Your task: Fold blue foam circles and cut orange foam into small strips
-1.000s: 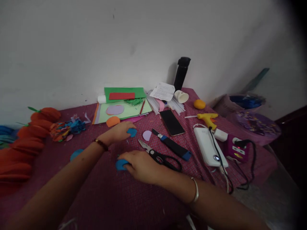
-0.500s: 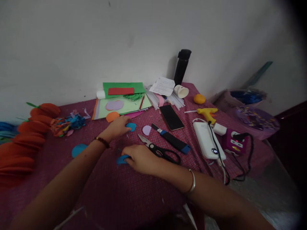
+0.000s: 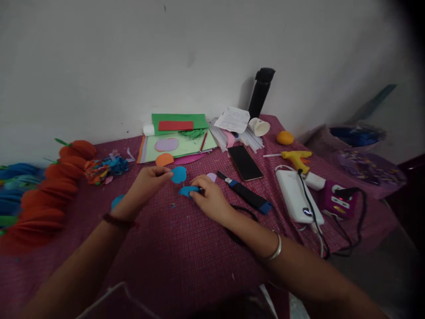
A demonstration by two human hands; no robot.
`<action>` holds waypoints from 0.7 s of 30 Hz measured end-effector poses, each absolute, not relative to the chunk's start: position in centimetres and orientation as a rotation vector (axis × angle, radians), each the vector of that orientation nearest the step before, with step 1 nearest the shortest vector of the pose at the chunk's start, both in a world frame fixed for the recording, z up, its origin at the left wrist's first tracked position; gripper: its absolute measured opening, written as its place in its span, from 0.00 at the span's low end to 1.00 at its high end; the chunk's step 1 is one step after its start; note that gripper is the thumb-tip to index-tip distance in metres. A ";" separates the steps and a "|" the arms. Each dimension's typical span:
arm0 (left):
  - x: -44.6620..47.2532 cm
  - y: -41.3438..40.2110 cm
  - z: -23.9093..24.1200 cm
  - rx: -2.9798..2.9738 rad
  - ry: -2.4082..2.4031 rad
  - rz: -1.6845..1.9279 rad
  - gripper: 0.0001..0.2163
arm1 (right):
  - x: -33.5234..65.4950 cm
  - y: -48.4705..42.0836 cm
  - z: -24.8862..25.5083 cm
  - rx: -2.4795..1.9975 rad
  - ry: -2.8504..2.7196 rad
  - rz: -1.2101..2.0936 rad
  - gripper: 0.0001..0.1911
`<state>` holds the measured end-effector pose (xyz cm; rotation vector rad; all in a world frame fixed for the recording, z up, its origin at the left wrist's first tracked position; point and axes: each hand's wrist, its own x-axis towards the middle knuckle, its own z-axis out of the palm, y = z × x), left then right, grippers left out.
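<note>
Both hands sit close together over the pink checked worktop (image 3: pixel 172 257). The left hand (image 3: pixel 146 184) has its fingers (image 3: pixel 165 175) pinched on the edge of a blue paper circle (image 3: pixel 179 174). The right hand (image 3: pixel 210 201) is pinching a second blue cutout (image 3: pixel 187 191) just below the first one. Their edges are really close, but I can't tell if they actually touch. A lilac cutout (image 3: pixel 211 177) pokes out just behind the right fingers. A craft knife (image 3: pixel 247 198) lies just to their right, and a phone (image 3: pixel 245 162) sits farther back.
</note>
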<state>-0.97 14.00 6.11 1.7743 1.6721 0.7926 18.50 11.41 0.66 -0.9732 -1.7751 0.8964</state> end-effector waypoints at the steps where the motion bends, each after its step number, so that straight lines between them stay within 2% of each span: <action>1: -1.0 13.1 5.9 1.697 1.646 0.812 0.10 | 18.5 11.7 0.6 -0.980 -1.717 0.940 0.04; 5: -0.3 10.8 4.6 1.497 1.539 0.850 0.10 | 18.2 11.9 0.2 -0.971 -1.597 1.261 0.02; 10: 0.9 8.8 3.7 1.520 1.380 0.875 0.05 | 18.0 11.4 0.6 -0.960 -1.592 1.350 0.04; 15: 1.3 7.1 3.2 1.616 1.300 1.021 0.15 | 18.2 11.4 1.1 -0.971 -1.611 1.422 0.04; 21: -1.1 7.6 2.0 1.754 1.517 0.873 0.19 | 19.4 12.0 2.0 -0.957 -1.793 1.225 0.01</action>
